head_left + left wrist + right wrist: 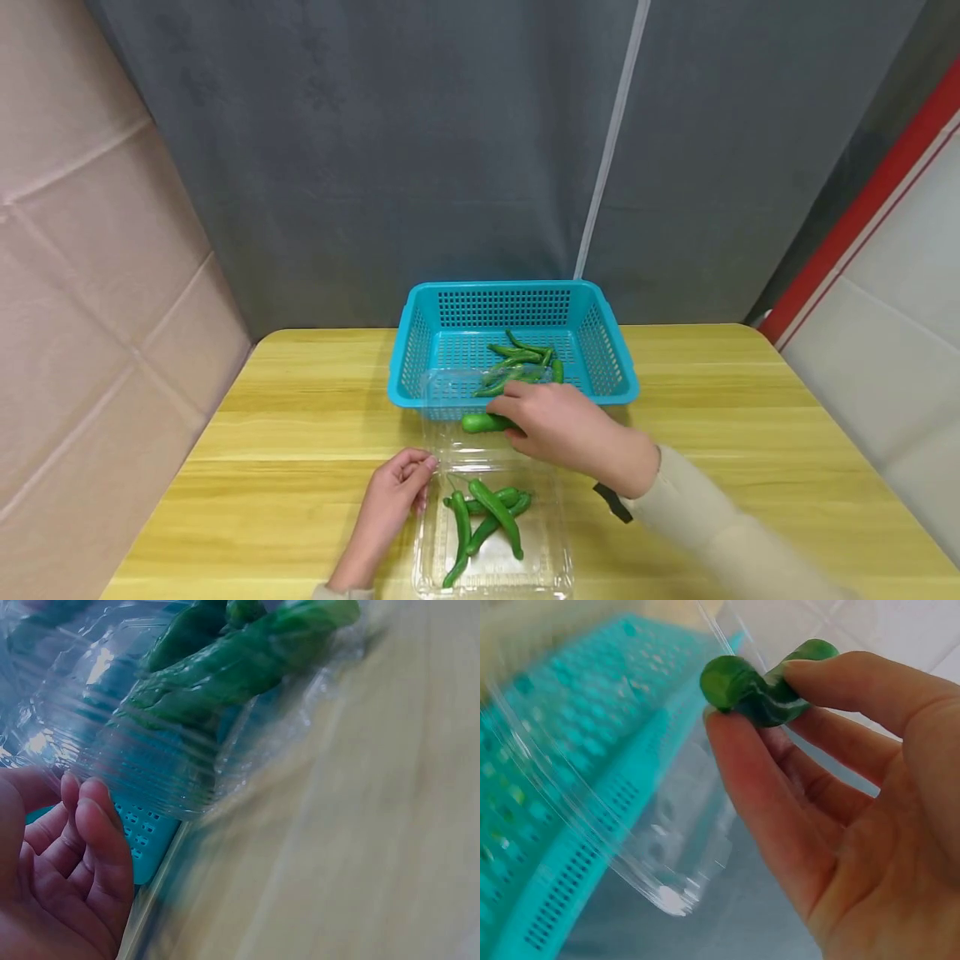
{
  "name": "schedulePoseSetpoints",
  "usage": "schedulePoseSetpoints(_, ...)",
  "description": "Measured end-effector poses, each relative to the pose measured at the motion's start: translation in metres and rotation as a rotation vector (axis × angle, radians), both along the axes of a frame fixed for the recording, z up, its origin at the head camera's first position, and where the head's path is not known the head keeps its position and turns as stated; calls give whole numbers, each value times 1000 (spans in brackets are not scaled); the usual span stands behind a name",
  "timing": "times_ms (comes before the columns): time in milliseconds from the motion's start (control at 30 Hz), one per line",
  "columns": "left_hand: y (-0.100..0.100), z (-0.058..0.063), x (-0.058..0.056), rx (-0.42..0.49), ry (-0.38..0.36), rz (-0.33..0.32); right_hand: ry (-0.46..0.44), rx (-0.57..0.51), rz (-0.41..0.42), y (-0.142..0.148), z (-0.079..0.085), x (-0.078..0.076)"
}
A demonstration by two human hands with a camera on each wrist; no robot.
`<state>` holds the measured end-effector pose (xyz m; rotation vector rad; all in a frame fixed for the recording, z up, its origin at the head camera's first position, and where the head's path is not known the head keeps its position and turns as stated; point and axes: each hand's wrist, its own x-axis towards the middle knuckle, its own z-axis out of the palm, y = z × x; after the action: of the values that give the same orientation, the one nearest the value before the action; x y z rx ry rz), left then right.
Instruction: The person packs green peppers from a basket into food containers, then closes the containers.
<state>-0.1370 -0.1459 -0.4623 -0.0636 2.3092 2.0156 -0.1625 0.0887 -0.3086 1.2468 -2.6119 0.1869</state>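
Observation:
My right hand (566, 425) pinches a green chili pepper (480, 422) between thumb and fingers, above the raised lid of a clear plastic clamshell box (551, 567). The right wrist view shows that pepper (761, 701) bent, its blunt end towards the camera. At the box's left side, near the hinge, my left hand (393, 492) holds the plastic edge between thumb and curled fingertips. Several green chili peppers (498, 517) lie crossed in the box's base. The lid (450, 450) leans over the front rim of a blue basket (401, 367).
More green chili peppers (517, 354) lie in the basket, partly seen through the lid. Basket and box stand on a wooden table (300, 417). A dark grey curtain (375, 167) hangs behind the table. A small black object (613, 502) shows by the right cuff.

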Motion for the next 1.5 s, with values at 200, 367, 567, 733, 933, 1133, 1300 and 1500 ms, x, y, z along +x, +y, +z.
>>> schedulePoseSetpoints(200,1,1,-1,3,-1,-9,-77,-9,-11,0,-28,12)
schedulePoseSetpoints(367,2,3,-1,7,1,0,-137,30,6,-4,-43,26)
schedulePoseSetpoints(567,2,4,-1,14,3,3,-174,122,2,-7,-55,39)
schedulePoseSetpoints(733,2,4,-2,19,-1,3,-189,140,9,-8,-65,47)
schedulePoseSetpoints(933,2,3,-2,10,3,-7,-186,143,35,-9,-76,54)
schedulePoseSetpoints(1133,2,1,-1,5,5,-10,-217,167,41,-10,-82,57)
schedulePoseSetpoints(1300,2,0,-1,-2,1,-10,-214,189,53,-10,-86,60)
schedulePoseSetpoints(1500,0,0,0,-11,-1,-6,-200,183,106,-9,-89,61)
